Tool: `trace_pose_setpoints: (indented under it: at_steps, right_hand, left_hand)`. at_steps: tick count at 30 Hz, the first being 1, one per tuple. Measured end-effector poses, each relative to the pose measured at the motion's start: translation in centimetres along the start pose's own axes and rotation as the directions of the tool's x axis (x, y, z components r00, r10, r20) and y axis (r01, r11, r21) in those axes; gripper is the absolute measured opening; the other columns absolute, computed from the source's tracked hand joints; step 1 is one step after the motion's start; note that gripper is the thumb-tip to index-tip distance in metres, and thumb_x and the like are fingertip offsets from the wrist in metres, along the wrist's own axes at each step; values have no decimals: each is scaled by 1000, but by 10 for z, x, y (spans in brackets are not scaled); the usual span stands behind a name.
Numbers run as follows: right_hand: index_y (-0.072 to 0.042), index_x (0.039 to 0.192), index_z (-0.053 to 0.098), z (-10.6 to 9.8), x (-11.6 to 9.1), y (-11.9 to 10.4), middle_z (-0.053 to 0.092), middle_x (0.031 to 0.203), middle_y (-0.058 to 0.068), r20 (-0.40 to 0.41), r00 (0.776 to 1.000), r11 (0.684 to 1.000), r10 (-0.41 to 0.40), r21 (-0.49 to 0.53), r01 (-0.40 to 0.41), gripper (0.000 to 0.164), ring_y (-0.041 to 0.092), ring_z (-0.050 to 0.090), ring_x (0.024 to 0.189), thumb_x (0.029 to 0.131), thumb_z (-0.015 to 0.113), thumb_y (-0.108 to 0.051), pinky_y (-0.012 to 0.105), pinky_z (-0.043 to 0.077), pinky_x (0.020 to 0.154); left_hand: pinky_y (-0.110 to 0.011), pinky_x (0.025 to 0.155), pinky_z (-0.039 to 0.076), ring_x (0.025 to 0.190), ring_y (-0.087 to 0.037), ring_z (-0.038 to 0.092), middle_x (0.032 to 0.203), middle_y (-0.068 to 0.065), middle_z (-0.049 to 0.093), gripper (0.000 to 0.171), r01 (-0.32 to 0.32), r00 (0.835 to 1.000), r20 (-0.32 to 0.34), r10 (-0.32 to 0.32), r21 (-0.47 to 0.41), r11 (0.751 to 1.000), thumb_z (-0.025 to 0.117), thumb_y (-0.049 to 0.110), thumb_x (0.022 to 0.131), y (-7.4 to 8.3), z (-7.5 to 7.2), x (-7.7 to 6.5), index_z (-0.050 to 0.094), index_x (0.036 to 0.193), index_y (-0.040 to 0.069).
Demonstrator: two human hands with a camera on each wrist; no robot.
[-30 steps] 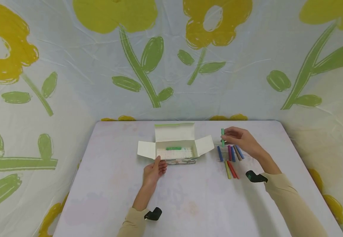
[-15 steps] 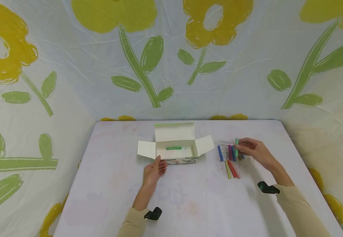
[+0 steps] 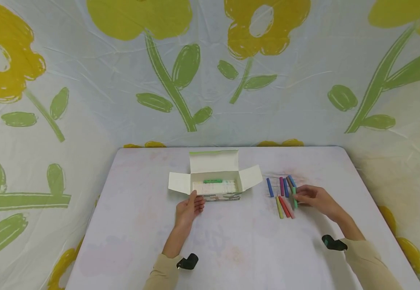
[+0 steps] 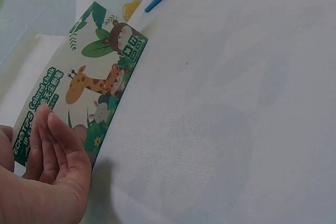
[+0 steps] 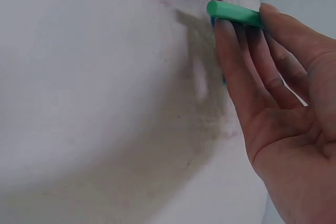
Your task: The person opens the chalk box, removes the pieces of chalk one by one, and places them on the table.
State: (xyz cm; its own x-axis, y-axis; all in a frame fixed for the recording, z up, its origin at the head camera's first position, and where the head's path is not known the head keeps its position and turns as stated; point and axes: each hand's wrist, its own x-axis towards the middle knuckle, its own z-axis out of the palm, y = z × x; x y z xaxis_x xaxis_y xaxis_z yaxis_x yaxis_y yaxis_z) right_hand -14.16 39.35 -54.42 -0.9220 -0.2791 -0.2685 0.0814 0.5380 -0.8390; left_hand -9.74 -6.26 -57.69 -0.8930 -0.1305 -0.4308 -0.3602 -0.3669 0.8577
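Note:
A green chalk stick [image 3: 295, 197] is pinched between the thumb and fingers of my right hand [image 3: 317, 201], close over the table at the right of the chalk group. The right wrist view shows that chalk [image 5: 233, 13] held lengthwise, one end pointing left. My left hand [image 3: 187, 209] holds the front wall of an open colored chalk box [image 3: 221, 197], thumb at its rim and fingers against the printed front. Inside the box a green chalk stick [image 3: 213, 181] lies near the back. The giraffe print on the box [image 4: 86, 85] shows in the left wrist view.
Several chalks lie right of the box: a blue one [image 3: 270, 187] apart at the left, a purple one [image 3: 281, 186], a yellow-green one [image 3: 279, 207], a red one [image 3: 284, 206] and a pink one [image 3: 290, 210]. The box's side flaps [image 3: 250, 178] stick outward.
My right hand has carried the green chalk right and toward the front, from behind the chalk group to its right side, and lower. My left hand and the box stay in place.

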Motion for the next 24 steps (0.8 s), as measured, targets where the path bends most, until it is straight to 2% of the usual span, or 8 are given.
trace_pose_setpoints:
  at_steps: [5,9,16,19,24]
  right_hand:
    - [9,123,61,8,0,3,70,101,14,15,1000,998,2,-68,-1,40,20,65,86,99,72,-21,26,59,75]
    - [8,114,64,14,-1,-1,70,93,11,-18,1000,990,-12,-144,9,33,20,64,79,96,75,-18,28,59,68]
    - [4,104,66,19,1,-10,67,85,6,-66,996,953,-52,-301,30,28,17,58,74,93,78,-19,24,51,61]
    - [6,106,66,17,3,-12,67,86,7,-59,996,947,-71,-319,49,26,18,59,74,96,75,-17,24,52,62]
    - [7,111,65,13,8,-23,68,92,12,-59,995,957,-87,-284,67,24,24,65,77,100,69,-14,27,58,65]
  left_hand:
    - [-21,68,56,71,-9,67,80,-5,71,49,-7,1000,-11,7,-4,1000,63,35,104,-1,0,1,68,105,-14]
    - [-22,67,57,70,-9,67,80,-5,72,47,-15,1000,-12,15,-10,1000,61,32,105,-1,1,1,69,104,-14]
    - [-21,69,56,72,-8,66,83,-4,71,52,3,1000,2,-3,-3,1000,64,37,103,0,-1,2,67,110,-15]
    - [-21,69,55,73,-8,66,84,-4,71,54,6,1000,11,-6,-4,1000,64,38,103,0,-1,1,67,111,-15]
    - [-22,70,56,73,-9,66,84,-5,71,53,3,1000,10,-3,1,1000,64,38,103,-1,-2,1,67,109,-14]
